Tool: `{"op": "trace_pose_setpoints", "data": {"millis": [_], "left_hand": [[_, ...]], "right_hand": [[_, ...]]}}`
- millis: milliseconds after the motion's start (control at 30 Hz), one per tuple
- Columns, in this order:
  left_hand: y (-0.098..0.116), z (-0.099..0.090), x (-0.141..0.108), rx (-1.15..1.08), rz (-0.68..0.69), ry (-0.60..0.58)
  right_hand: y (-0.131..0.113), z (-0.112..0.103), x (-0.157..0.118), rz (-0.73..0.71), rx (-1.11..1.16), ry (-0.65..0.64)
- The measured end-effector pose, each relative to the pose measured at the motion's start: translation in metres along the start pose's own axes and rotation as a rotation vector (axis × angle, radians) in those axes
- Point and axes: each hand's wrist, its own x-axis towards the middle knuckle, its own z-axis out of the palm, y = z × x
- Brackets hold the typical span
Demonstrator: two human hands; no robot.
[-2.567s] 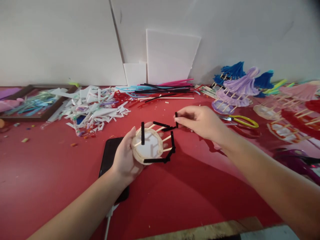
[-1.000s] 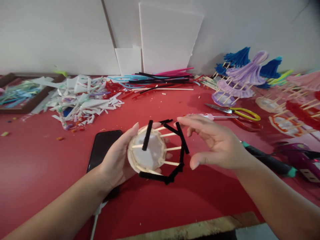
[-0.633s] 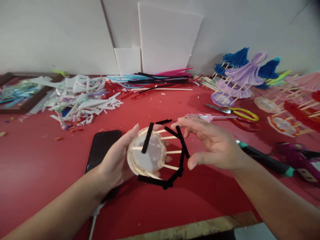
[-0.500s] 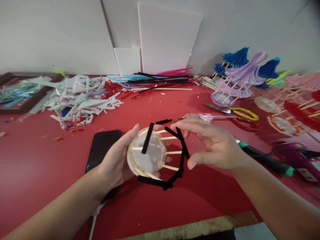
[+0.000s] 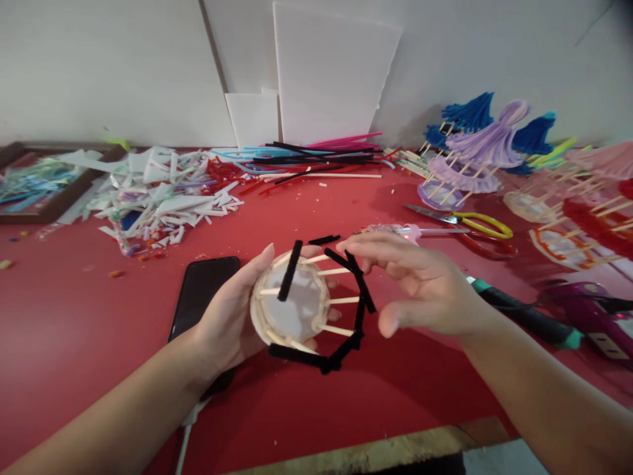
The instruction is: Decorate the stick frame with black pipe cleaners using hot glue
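My left hand [image 5: 237, 313] grips a small round frame [image 5: 297, 297] from beneath, thumb at its rim and fingertips showing behind the sticks. The frame has a pale disc base with thin wooden sticks [image 5: 343, 301] standing out of it. Short black pipe cleaner pieces [image 5: 339, 359] join the stick tips in a partial ring, and one piece [image 5: 290, 270] crosses a stick at the upper left. My right hand [image 5: 415, 287] is beside the ring's right side, thumb apart from the fingers. Its fingertips are close to the upper black pieces; whether they touch is unclear.
A dark phone [image 5: 205, 290] lies under my left wrist. Scissors [image 5: 459, 221], a dark green-ended tool [image 5: 527, 313] and a purple device [image 5: 588, 316] are on the right. Scraps [image 5: 168, 191], pipe cleaners [image 5: 316, 155] and a finished lilac model [image 5: 487, 152] stand farther back.
My right thumb has moved slightly away from the black ring, widening the space between thumb and fingers. My left hand keeps hold of the frame, almost still.
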Motion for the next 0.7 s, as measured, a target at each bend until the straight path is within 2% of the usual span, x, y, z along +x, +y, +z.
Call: {"op": "trace_pose_setpoints", "data": {"millis": [100, 167, 500, 700], "left_hand": [[0.001, 0.003, -0.001, 0.022, -0.008, 0.029], [0.000, 0.004, -0.001, 0.032, -0.009, 0.051], [0.000, 0.010, 0.001, 0.092, 0.008, 0.168], [-0.001, 0.010, 0.000, 0.095, 0.009, 0.134]], "right_hand": [[0.000, 0.003, 0.000, 0.092, 0.226, 0.127], [-0.002, 0.006, 0.002, 0.149, 0.246, 0.180], [-0.005, 0.017, 0.004, 0.268, 0.272, 0.179], [-0.006, 0.017, 0.005, 0.226, 0.208, 0.178]]}}
